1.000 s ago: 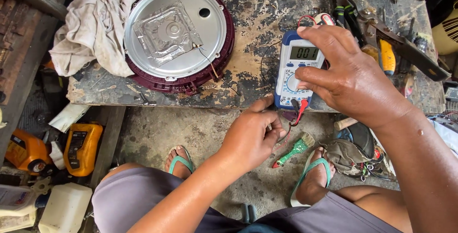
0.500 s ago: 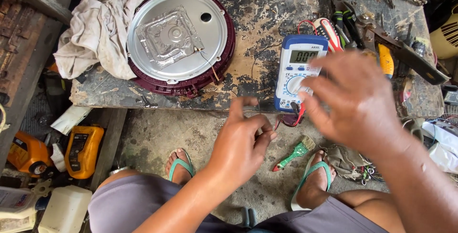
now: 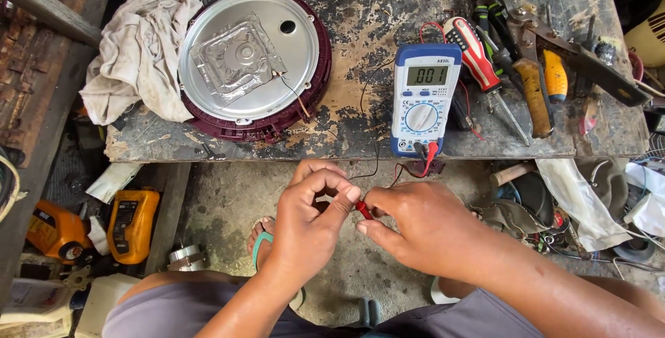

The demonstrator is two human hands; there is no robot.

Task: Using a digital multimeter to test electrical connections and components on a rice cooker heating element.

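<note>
Both hands meet below the front edge of the worn wooden table (image 3: 360,130). My left hand (image 3: 312,220) and my right hand (image 3: 415,224) pinch a small red test probe (image 3: 363,209) between their fingertips. Thin black and red leads run from it up to the blue and white multimeter (image 3: 422,99), which lies on the table near the front edge with its display lit. A round maroon appliance lid with a shiny metal plate (image 3: 253,61) lies face up to the left of the meter.
A dirty cloth (image 3: 142,54) lies at the table's left end. Screwdrivers and pliers (image 3: 512,61) are piled at the right. Yellow-orange tools (image 3: 131,224) and plastic jugs sit on the floor at left; bags and wires clutter the right floor.
My right hand has left the multimeter dial and dropped below the table edge. Both hands have come together on the red probe. The view has shifted slightly down.
</note>
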